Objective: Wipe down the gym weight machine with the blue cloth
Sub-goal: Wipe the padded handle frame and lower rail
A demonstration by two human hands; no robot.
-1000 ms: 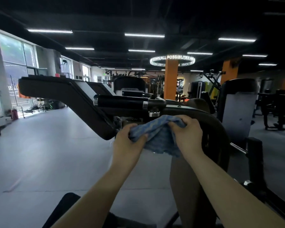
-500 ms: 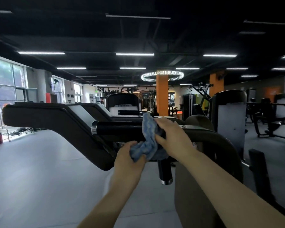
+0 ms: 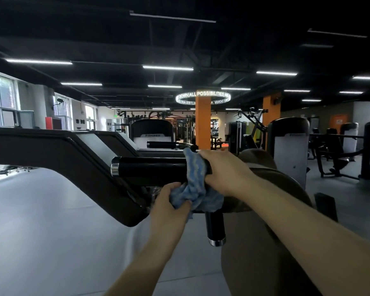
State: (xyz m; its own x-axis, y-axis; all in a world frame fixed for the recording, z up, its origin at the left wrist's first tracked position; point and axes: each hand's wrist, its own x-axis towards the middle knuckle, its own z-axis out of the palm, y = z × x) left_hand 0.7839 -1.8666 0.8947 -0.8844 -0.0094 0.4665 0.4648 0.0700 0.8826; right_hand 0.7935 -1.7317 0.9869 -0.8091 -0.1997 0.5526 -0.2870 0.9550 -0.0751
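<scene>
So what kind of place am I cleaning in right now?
A commercial gym, most likely. Rows of weight machines fill the floor, one panel reads "Fitness", and both hands work a blue cloth around a machine's padded black handle.

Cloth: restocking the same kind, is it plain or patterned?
Cloth: blue with paler wavy stripes, head view.

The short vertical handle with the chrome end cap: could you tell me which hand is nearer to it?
Left. The left hand grips the blue cloth just beside the vertical handle; the right hand is higher, on the horizontal grip.
</scene>
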